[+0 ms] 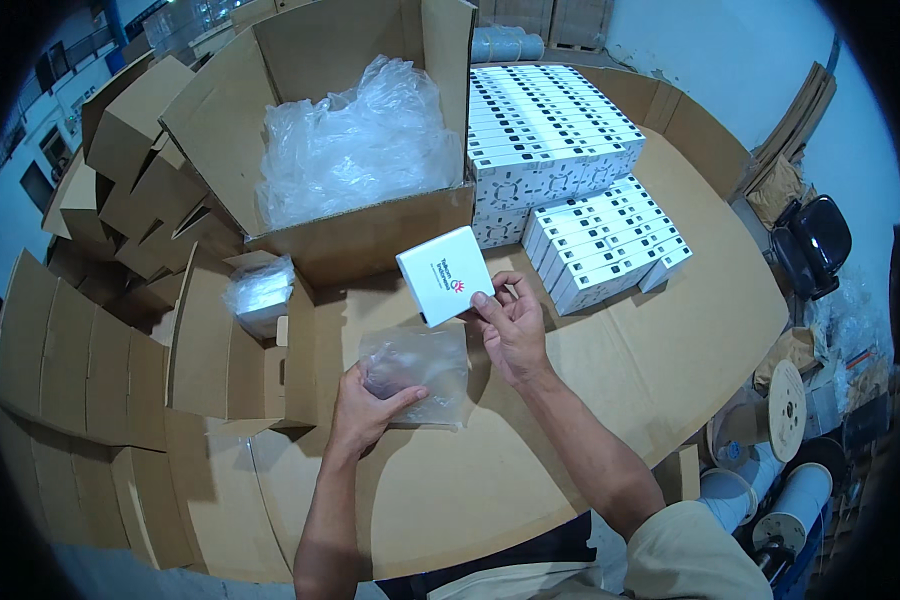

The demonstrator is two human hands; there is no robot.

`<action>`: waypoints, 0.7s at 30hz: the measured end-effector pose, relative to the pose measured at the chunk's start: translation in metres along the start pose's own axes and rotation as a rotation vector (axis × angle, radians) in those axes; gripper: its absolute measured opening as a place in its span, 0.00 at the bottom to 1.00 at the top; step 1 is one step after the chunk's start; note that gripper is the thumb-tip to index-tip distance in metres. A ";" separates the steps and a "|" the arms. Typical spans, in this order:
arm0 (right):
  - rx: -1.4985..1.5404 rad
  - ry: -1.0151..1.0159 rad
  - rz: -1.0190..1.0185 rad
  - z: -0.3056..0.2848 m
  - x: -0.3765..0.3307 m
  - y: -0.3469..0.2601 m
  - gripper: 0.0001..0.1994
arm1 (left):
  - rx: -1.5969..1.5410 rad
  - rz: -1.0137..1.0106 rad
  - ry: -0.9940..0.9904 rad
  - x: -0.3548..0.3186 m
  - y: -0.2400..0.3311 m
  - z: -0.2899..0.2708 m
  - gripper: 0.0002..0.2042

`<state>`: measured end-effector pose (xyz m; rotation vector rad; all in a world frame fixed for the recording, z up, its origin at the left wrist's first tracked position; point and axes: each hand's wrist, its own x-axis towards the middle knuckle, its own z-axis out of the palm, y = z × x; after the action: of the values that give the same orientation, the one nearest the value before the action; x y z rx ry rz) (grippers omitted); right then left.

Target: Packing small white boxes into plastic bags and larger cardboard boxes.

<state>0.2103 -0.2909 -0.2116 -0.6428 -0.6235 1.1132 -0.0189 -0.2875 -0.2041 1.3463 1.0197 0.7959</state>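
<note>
My right hand [510,325] grips a flat white square box [445,275] by its lower right corner, thumb on top. The box is tilted and carries a small red mark and dark print. Below it, my left hand [370,405] holds a clear plastic bag [420,370], thumb across its front and the other fingers behind. The box is outside the bag, just above its upper edge. Left of my hands stands a small open carton [245,375] with a plastic-wrapped item [260,295] in it.
A large open carton [360,240] full of clear plastic bags [360,140] stands at the back. Stacks of white boxes [560,150] rise right of it. Folded brown cartons [80,350] crowd the left. Cable spools [785,405] and a black chair [815,245] lie beyond the cardboard-covered table [670,350].
</note>
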 end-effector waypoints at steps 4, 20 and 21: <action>-0.048 -0.056 0.018 0.000 -0.001 0.001 0.15 | -0.008 -0.013 0.002 0.000 0.001 0.000 0.25; -0.113 -0.160 0.026 -0.008 -0.001 0.001 0.15 | -0.014 -0.010 -0.006 -0.002 0.006 0.001 0.25; -0.107 -0.166 0.034 -0.009 0.000 0.002 0.15 | -0.015 -0.010 -0.006 -0.001 0.006 0.001 0.25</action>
<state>0.2160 -0.2920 -0.2188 -0.6587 -0.8213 1.1785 -0.0180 -0.2885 -0.1985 1.3293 1.0133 0.7899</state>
